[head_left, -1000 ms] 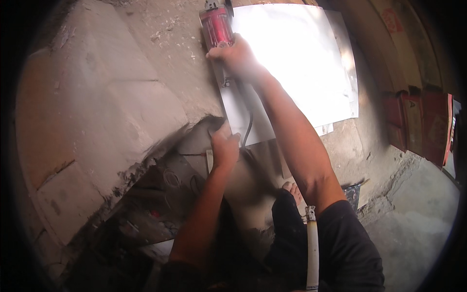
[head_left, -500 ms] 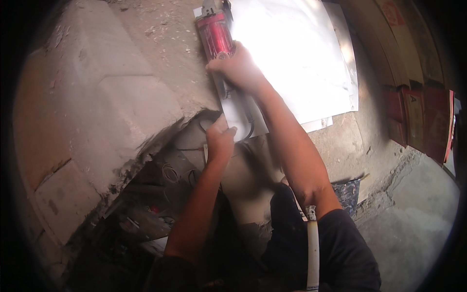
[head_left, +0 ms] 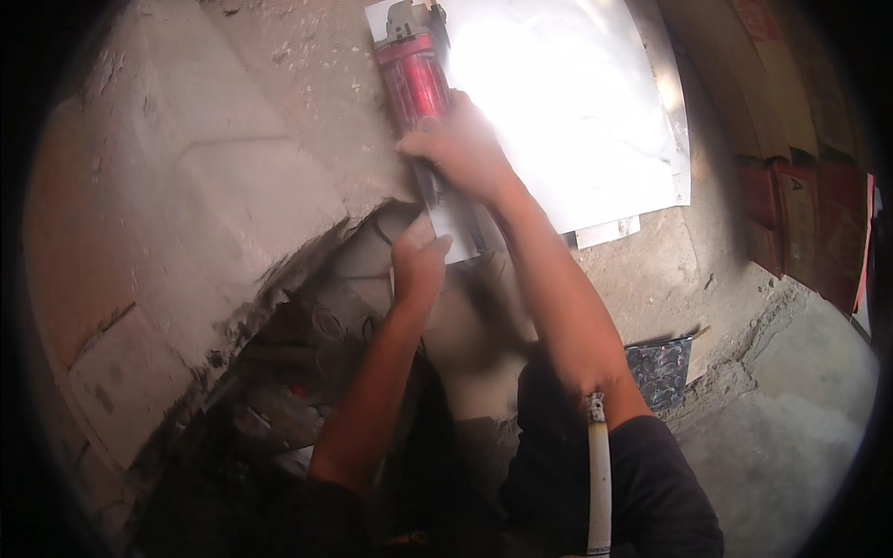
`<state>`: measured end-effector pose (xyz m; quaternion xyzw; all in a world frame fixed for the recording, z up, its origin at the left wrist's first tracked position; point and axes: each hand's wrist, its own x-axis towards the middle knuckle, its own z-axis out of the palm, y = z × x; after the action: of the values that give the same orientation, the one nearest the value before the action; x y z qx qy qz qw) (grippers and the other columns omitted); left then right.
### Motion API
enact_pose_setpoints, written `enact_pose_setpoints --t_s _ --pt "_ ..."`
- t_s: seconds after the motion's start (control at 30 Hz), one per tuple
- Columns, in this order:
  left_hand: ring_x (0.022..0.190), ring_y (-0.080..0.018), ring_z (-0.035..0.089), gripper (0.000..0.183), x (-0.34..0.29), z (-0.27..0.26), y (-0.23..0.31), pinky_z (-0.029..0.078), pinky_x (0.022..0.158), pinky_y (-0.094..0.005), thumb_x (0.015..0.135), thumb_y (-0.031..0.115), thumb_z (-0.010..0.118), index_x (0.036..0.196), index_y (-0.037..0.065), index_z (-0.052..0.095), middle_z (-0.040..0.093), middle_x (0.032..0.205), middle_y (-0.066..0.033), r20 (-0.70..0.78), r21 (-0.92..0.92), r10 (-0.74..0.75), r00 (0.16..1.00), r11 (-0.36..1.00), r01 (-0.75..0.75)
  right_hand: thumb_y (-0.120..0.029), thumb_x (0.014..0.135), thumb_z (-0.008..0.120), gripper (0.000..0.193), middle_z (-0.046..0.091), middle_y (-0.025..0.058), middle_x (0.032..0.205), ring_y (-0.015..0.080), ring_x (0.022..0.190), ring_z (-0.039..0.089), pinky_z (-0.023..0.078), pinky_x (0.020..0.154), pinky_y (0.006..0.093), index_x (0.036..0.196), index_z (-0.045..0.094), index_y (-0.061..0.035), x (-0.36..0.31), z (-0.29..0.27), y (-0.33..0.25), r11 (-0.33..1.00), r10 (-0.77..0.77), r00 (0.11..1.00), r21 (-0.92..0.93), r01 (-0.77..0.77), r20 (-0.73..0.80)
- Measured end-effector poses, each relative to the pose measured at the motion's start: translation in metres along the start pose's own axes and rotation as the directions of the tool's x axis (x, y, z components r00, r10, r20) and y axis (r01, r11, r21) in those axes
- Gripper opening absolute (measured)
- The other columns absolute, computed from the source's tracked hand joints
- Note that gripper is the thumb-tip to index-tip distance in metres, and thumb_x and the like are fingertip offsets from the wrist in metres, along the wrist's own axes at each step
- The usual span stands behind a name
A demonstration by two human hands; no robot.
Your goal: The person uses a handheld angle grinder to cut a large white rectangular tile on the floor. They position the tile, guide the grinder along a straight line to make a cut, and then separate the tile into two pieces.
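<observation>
A red angle grinder [head_left: 416, 82] with a grey metal head lies over the left edge of a bright white sheet [head_left: 586, 130]. My right hand [head_left: 462, 153] is closed around the grinder's body, its thumb on the left side. Nearer to me, my left hand [head_left: 419, 267] pinches the near left corner of the sheet, thumb on top and the other fingers mostly hidden. The grinder's dark cord [head_left: 479, 231] trails from beneath my right hand. Its disc cannot be made out. Glare washes out much of the sheet.
Dusty concrete slabs [head_left: 251, 186] rise at the left, above a dark hollow with loose wires [head_left: 327, 323]. Red and brown cardboard boxes [head_left: 809, 223] stand at the right. A dark patterned container [head_left: 659, 372] sits beside my right elbow. A burning cigarette [head_left: 598, 474] juts up from the lower edge.
My right hand and the grinder have shifted slightly toward me along the sheet's left edge. My left hand stays at the corner, almost unmoved.
</observation>
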<state>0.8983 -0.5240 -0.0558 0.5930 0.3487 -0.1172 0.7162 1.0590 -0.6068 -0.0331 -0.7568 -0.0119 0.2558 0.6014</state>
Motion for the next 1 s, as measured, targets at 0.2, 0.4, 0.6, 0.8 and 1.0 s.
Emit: enact_pose_setpoints --t_s 0.2,0.4,0.6,0.8,1.0 --pt "0.096 -0.0134 0.062 0.049 -0.003 0.0 0.003 0.048 0.08 -0.0253 0.09 -0.006 0.059 0.139 -0.008 0.053 0.066 0.119 -0.0122 -0.035 0.031 -0.011 0.999 0.999 0.012 -0.026 0.073 0.082 0.06 0.063 0.01 0.094 0.0197 0.088 0.062 0.053 0.08 0.035 0.114 0.051 0.0049 -0.012 0.001 0.005 0.999 0.002 1.0 0.04 -0.002 0.007" --pt "0.101 -0.0142 0.064 0.048 0.0 0.001 0.0 0.05 0.086 -0.0266 0.091 -0.008 0.058 0.139 -0.007 0.054 0.066 0.123 -0.0119 -0.039 0.02 -0.017 0.999 1.0 0.018 -0.025 0.073 0.081 0.058 0.061 0.0109 0.099 0.0221 0.093 0.061 0.053 0.084 0.0375 0.116 0.053 0.0023 -0.025 -0.002 0.008 0.999 0.031 0.999 0.043 -0.033 0.033" --pt "0.108 -0.0169 0.065 0.048 -0.001 0.005 0.005 0.051 0.095 -0.0293 0.092 -0.011 0.046 0.139 -0.006 0.055 0.066 0.126 -0.0115 -0.047 0.008 -0.031 0.998 0.999 0.031 -0.028 0.067 0.081 0.072 0.066 0.0248 0.108 0.0338 0.099 0.067 0.053 0.09 0.0407 0.122 0.053 0.0079 -0.036 -0.004 0.011 0.998 0.066 0.997 0.022 -0.067 0.028" --pt "0.111 -0.0157 0.064 0.045 0.003 -0.005 -0.003 0.05 0.095 -0.0283 0.094 -0.004 0.051 0.139 -0.006 0.056 0.067 0.124 -0.0098 -0.008 -0.024 -0.003 1.0 1.0 0.003 -0.028 0.071 0.081 0.063 0.062 0.0172 0.106 0.0293 0.099 0.062 0.052 0.089 0.04 0.119 0.053 0.0025 -0.05 -0.003 0.013 0.997 0.08 0.996 0.01 -0.081 0.047" --pt "0.116 -0.0235 0.066 0.049 0.003 -0.002 -0.001 0.052 0.102 -0.0361 0.094 -0.007 0.039 0.142 -0.007 0.05 0.064 0.13 -0.0171 0.028 -0.033 0.0 1.0 0.999 0.001 -0.028 0.067 0.081 0.072 0.066 0.0229 0.109 0.0319 0.101 0.066 0.053 0.09 0.0404 0.124 0.054 0.0069 -0.059 -0.007 0.016 0.996 0.087 0.995 0.005 -0.087 0.043"
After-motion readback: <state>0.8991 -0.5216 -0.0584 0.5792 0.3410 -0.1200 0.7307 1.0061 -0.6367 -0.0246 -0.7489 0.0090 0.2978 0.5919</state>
